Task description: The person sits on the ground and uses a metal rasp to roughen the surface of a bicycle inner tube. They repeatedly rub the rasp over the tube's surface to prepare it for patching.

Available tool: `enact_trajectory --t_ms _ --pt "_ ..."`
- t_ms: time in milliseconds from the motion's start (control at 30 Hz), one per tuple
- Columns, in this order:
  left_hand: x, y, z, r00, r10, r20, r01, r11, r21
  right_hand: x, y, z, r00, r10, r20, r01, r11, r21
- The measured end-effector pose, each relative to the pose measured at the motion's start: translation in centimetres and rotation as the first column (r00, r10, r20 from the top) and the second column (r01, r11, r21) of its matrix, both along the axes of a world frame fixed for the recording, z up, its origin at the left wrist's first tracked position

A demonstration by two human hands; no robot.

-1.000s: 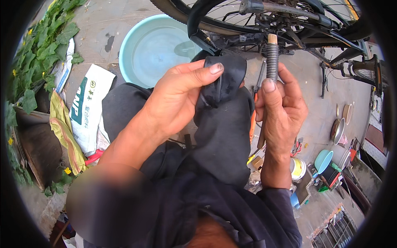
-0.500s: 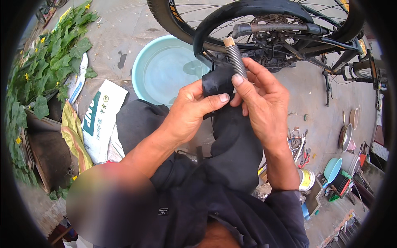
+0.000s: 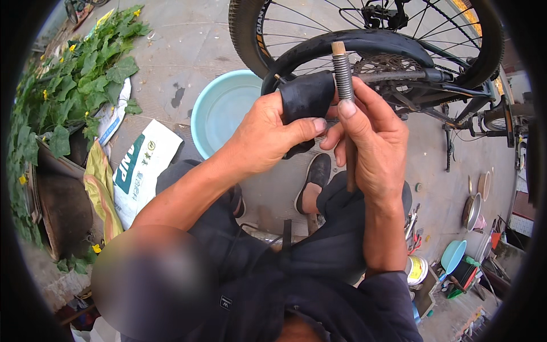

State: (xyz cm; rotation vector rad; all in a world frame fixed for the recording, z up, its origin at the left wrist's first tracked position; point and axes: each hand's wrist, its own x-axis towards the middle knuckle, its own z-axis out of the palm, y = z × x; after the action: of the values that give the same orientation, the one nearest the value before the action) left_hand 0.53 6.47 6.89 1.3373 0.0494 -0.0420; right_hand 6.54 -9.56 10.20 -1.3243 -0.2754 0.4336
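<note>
Both hands are up in front of the chest, close together. The left hand (image 3: pixel 268 139) is pinched shut on a fold of black tube (image 3: pixel 305 100), thumb laid across the rubber, the fold bulging up and to the right. Just right of it, touching, the right hand (image 3: pixel 370 145) is closed around a threaded rod (image 3: pixel 343 74), thumb pressed on its side. The rod stands nearly upright, long axis vertical, its tan tip clear above both hands; its lower end runs down behind the palm. The tube sits immediately left of the rod, likely pressed against the threads, though the contact is hidden by the fingers.

Below, a knee and a black shoe (image 3: pixel 314 182) on the concrete floor (image 3: pixel 188 51). Beyond the hands, a pale blue basin (image 3: pixel 219 114) on the floor, then a bicycle wheel (image 3: pixel 364 23). Far left, a white sack (image 3: pixel 137 171) and leafy vines (image 3: pixel 80 74); at the floor's right edge, pans and tins.
</note>
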Motion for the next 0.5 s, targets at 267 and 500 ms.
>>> enact_trajectory --t_ms 267,500 --pt "-0.6 -1.5 -1.4 0.985 0.165 0.046 -0.149 0.959 -0.242 -0.9 -0.5 -2.2 0.975 -0.091 0.200 0.116 0.986 -0.116" --pt "-0.7 -1.5 -0.6 0.975 0.207 0.075 -0.179 0.943 -0.280 -0.8 -1.0 -2.6 0.933 0.036 0.359 0.038 0.979 -0.198"
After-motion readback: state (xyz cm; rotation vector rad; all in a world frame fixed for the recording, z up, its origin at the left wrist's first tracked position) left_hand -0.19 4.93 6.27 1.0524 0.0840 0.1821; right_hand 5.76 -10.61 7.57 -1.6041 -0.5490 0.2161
